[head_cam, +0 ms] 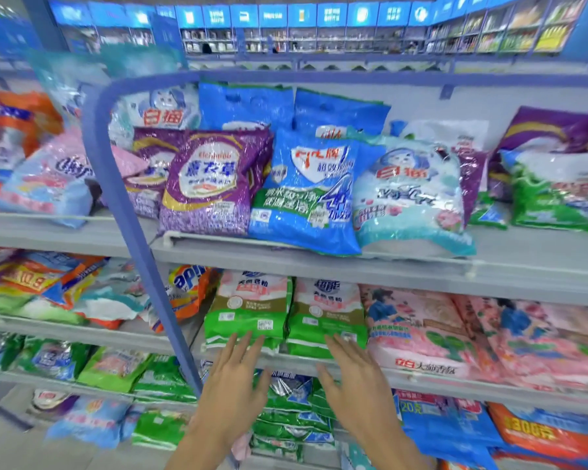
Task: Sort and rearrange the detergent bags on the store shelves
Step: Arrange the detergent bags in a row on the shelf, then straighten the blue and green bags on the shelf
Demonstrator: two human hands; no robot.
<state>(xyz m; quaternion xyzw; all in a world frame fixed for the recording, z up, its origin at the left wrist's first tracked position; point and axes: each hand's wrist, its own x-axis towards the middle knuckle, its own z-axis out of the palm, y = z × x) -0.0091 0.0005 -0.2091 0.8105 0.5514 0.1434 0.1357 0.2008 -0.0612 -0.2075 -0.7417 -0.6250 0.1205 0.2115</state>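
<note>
Two green, pink and white detergent bags stand side by side on the middle shelf: the left green bag [248, 310] and the right green bag [326, 317]. My left hand [233, 385] is stretched out with straight fingers, its fingertips just under the left bag's bottom edge. My right hand [353, 381] is also stretched out flat, fingertips at the lower edge of the right bag. Neither hand holds anything. On the upper shelf stand a purple bag [211, 181], a blue bag [309, 195] and a pale blue and white bag [411, 195].
A blue upright post [129, 212] divides two shelf bays. Pink bags [455, 337] fill the middle shelf to the right. Orange and mixed bags [65, 286] lie in the left bay. Green bags [292, 422] are stacked on the lower shelf under my hands.
</note>
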